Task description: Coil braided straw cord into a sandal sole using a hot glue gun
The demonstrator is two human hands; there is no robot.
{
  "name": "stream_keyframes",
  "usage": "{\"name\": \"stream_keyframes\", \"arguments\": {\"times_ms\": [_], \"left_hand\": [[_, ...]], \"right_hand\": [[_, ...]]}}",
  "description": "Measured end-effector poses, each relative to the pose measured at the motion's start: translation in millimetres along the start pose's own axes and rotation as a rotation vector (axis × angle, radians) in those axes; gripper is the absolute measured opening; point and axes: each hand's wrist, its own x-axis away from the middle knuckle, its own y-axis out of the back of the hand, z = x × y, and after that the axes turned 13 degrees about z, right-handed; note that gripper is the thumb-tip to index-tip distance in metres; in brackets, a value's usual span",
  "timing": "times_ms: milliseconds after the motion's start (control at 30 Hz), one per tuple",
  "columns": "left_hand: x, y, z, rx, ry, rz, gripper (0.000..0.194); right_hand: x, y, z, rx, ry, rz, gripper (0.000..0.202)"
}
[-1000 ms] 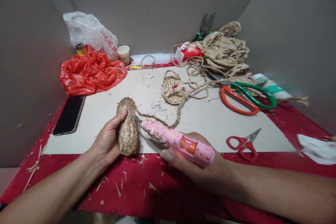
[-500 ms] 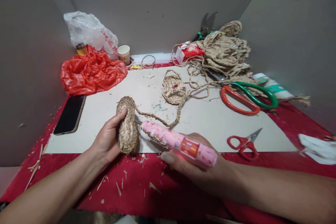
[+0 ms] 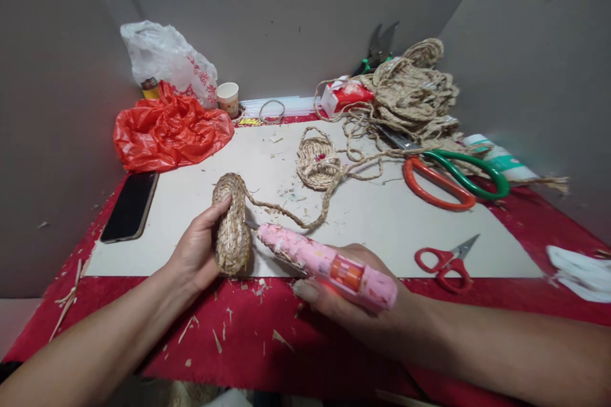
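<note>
My left hand (image 3: 203, 245) grips a small woven straw slipper (image 3: 232, 229) upright near the board's front edge, thumb on its face. From the slipper's top a braided straw cord (image 3: 281, 208) runs right across the board. My right hand (image 3: 344, 286) is wrapped round a pink glue gun (image 3: 319, 254) with an orange window in its side. The gun's metal nozzle points left, at the slipper's right edge; whether it touches cannot be made out. A second woven slipper (image 3: 319, 165) with a red bead lies flat beyond the hands, the cord passing beside it.
Red-handled scissors (image 3: 446, 262) and large shears (image 3: 442, 184) lie at right, before a heap of straw braid (image 3: 413, 89). A phone (image 3: 130, 206) and red plastic bag (image 3: 174, 133) are at left. A paper cup (image 3: 228, 100) stands behind. Straw scraps litter the red cloth (image 3: 229, 337).
The whole view has shifted slightly. Both hands keep their holds on the slipper and the glue gun, with the nozzle still at the slipper's right edge.
</note>
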Motion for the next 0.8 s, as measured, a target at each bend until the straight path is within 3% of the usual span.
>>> {"name": "stream_keyframes", "arguments": {"times_ms": [800], "left_hand": [[-1.4,-2.7,-3.9,0.049,-0.031,0.031,0.022]], "right_hand": [[2.5,-1.4,-2.8,0.052,-0.055,0.034,0.032]]}}
